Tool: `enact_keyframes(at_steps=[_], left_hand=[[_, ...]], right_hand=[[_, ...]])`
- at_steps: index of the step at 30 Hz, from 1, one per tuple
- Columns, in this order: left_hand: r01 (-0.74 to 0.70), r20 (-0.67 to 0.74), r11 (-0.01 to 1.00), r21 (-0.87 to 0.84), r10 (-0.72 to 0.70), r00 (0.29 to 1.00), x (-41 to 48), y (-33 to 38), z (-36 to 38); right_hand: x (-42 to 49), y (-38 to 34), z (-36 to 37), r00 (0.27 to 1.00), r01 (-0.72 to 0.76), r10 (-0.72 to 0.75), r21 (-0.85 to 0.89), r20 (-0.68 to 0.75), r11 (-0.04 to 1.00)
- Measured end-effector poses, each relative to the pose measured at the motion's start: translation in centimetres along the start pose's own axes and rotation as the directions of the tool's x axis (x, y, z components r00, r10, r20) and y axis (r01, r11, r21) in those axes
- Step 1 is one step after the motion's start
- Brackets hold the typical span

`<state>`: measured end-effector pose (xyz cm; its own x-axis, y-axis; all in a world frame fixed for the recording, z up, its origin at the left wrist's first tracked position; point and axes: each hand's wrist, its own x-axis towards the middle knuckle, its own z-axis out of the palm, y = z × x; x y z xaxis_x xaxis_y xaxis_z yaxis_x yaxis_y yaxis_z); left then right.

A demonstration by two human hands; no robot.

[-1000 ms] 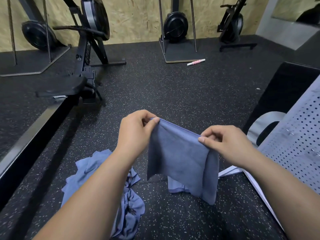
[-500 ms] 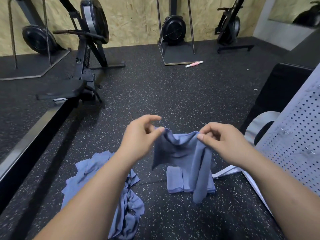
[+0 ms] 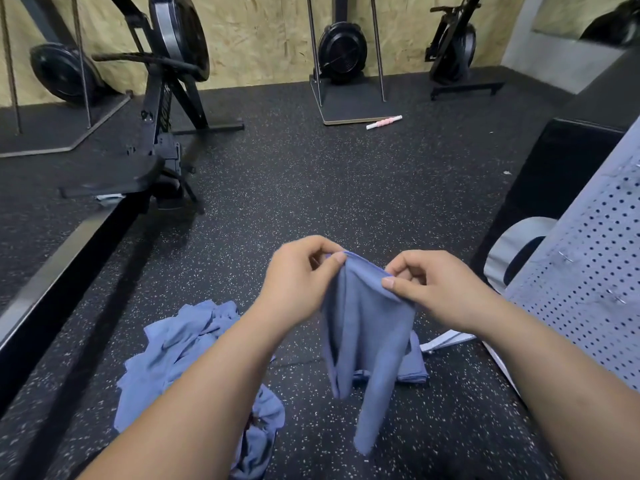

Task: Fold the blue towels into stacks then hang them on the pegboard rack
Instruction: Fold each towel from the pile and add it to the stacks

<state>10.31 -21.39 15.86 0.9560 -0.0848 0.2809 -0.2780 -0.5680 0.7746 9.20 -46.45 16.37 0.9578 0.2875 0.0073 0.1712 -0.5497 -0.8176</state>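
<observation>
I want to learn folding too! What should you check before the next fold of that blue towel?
1. Left hand grip on the towel top edge: ok, pinched.
2. Right hand grip on the same edge: ok, pinched.
3. Towel hanging flat and even: not ok, it is bunched, with one long corner drooping lower.
4. Folded stack below it: ok, partly hidden by the towel.
5. Pile of unfolded towels out of the way: ok, it lies to the left.
6. Free hook on the pegboard: cannot tell.
</observation>
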Motion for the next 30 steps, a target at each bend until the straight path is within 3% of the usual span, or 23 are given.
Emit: enact_keyframes(at_steps=[4, 7, 11, 16, 20, 24, 30], left_hand=[[0.133, -0.222, 0.989, -0.071, -0.145, 0.964, 1.3, -1.0, -2.1], [0.234, -0.309, 0.972, 0.001, -0.223, 0.925, 1.6, -1.8, -3.2], [0.216, -0.150, 0.965, 0.149, -0.194, 0.970, 0.6, -1.8, -2.4], [0.013, 0.167, 1.000, 0.016, -0.015, 0.986, -1.0, 0.3, 0.1], [-0.014, 0.262, 1.000, 0.012, 0.010, 0.965, -1.6, 0.3, 1.9], [0.022, 0.238, 1.000, 0.017, -0.026, 0.971, -1.4, 0.1, 1.7], [0.140, -0.005, 0.989, 0.054, -0.140, 0.990, 0.2, -1.0, 0.0]], right_hand=[[-0.1, 0.8, -1.2, 0.998, -0.027, 0.020, -0.107, -0.067, 0.994], [-0.2, 1.0, -1.9, 0.982, -0.073, 0.029, -0.231, -0.186, 0.970], [-0.2, 0.6, -1.2, 0.960, -0.062, -0.026, -0.299, -0.280, 0.952], [-0.4, -1.0, 1.2, 0.975, 0.041, -0.095, -0.255, -0.203, 0.966], [-0.4, -1.9, 2.2, 0.981, 0.110, -0.142, -0.219, -0.133, 0.969], [-0.4, -1.8, 1.9, 0.989, 0.081, -0.104, -0.203, -0.109, 0.976], [0.1, -0.3, -0.1, 0.980, -0.053, -0.006, -0.288, -0.200, 0.956]])
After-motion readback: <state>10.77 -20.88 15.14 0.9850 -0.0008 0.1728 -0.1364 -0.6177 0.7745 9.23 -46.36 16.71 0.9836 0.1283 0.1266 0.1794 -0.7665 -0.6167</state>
